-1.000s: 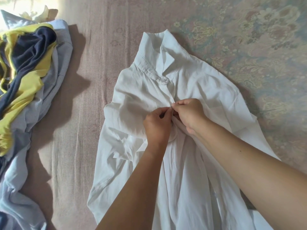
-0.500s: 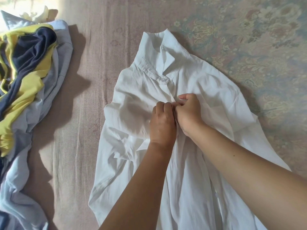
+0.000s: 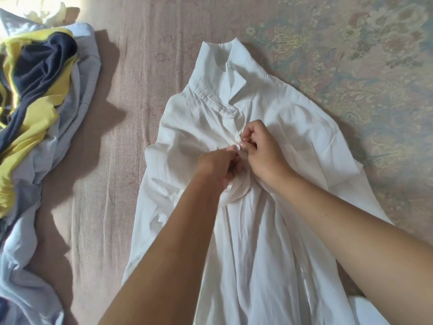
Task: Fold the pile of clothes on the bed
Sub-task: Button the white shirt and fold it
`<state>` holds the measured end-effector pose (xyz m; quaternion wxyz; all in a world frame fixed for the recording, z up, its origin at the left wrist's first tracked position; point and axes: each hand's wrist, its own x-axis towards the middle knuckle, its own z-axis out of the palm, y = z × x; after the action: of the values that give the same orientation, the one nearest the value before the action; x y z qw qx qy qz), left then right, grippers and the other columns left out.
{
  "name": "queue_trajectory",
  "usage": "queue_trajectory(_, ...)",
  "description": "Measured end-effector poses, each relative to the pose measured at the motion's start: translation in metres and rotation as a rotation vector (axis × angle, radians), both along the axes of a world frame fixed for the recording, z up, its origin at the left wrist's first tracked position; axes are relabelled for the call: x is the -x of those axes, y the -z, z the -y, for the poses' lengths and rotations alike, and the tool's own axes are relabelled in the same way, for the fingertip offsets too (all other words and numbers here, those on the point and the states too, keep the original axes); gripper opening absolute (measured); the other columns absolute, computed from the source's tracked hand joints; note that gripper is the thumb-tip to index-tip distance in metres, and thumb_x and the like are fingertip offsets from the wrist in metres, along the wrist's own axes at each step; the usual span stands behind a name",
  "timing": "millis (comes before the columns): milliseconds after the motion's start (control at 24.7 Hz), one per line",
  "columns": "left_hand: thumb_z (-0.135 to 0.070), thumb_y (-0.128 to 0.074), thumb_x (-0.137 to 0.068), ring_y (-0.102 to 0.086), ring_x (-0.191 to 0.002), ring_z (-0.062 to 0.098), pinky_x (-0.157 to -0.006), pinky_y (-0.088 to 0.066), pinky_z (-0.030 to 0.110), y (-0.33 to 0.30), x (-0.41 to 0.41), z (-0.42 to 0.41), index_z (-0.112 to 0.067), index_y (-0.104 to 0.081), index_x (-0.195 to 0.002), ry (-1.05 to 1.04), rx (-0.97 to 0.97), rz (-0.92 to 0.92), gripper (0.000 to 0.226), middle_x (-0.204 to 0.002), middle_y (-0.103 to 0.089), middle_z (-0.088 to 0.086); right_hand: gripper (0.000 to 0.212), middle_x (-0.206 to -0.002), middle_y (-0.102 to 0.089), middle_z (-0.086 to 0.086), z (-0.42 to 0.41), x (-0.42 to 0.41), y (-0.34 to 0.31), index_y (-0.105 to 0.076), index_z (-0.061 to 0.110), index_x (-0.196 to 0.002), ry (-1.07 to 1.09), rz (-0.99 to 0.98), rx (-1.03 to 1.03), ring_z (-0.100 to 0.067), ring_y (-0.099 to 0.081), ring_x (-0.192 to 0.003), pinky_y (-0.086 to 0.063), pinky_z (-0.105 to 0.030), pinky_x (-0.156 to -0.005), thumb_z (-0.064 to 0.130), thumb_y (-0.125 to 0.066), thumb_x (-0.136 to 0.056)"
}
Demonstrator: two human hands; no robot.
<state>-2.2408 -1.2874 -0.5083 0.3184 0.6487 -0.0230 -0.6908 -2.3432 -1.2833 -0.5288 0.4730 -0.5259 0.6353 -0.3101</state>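
- Two hands meet at the centre of the view, over the button placket of a white shirt (image 3: 269,231) that lies front-up on the bed (image 3: 145,66).
- White shirt: spread from 12 o'clock, where the collar (image 3: 225,73) stands partly raised, down to 6 o'clock, where its hem runs out of view. The top button (image 3: 229,111) just below the collar is fastened.
- Left hand (image 3: 218,165): fingers curled, thumb and forefinger pinching the placket edge at a second button (image 3: 237,146); the forearm enters from 7 o'clock.
- Right hand (image 3: 264,153): fingers curled, pinching the opposite placket edge, fingertips touching those of the left hand; the forearm enters from 4 o'clock. Whether the second button is already through its hole cannot be told, since the fingers cover the cloth there.
- Fabric below the hands is gathered into a bunch, and long creases run toward 6 o'clock.
- Pile of clothes (image 3: 35,113): at 9 to 10 o'clock, well apart from the shirt, unfolded; a yellow-and-navy garment (image 3: 39,66) lies on top of pale blue-grey striped cloth (image 3: 23,266).
- Bed cover: pinkish with a faint floral pattern, turning blue-green toward 1 to 3 o'clock; hard shadows fall beside the pile.
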Motion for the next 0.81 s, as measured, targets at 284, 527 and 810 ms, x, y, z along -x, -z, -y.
queue_trajectory(284, -0.01, -0.06, -0.091, -0.063, -0.074, 0.014, -0.073, -0.052, 0.024, -0.018, -0.022, -0.014, -0.01, -0.062, -0.086, 0.262, 0.565, 0.693, 0.005, -0.08, -0.065, 0.004, 0.016, -0.095, -0.063, 0.001, -0.001, 0.019, -0.016, -0.057, 0.007, -0.11, 0.149, -0.141, 0.116, 0.001, -0.058, -0.084, -0.038, -0.001, -0.073, 0.007, -0.054, -0.094)
queue_trajectory(527, -0.002, -0.072, -0.079, -0.063, -0.074, 0.023, -0.064, -0.051, 0.031, -0.006, -0.003, -0.124, -0.002, -0.066, -0.092, 0.708, 0.913, 1.183, 0.014, -0.084, -0.064, 0.01, 0.021, -0.102, -0.059, -0.006, -0.074, 0.031, -0.014, -0.064, 0.008, -0.104, -0.188, -0.498, 0.01, -0.021, -0.055, -0.1, -0.044, -0.032, -0.087, 0.02, -0.067, -0.086)
queue_trajectory(810, -0.024, -0.084, -0.067, -0.06, -0.088, 0.039, -0.077, -0.051, 0.044, 0.015, -0.027, -0.14, 0.006, -0.06, -0.107, 0.67, 0.515, 1.401, 0.056, -0.099, -0.059, 0.022, 0.014, -0.091, -0.061, -0.012, -0.075, 0.035, -0.008, -0.069, 0.002, -0.086, 0.037, -0.401, -0.077, -0.025, -0.054, -0.098, -0.035, -0.021, -0.083, 0.016, -0.067, -0.086)
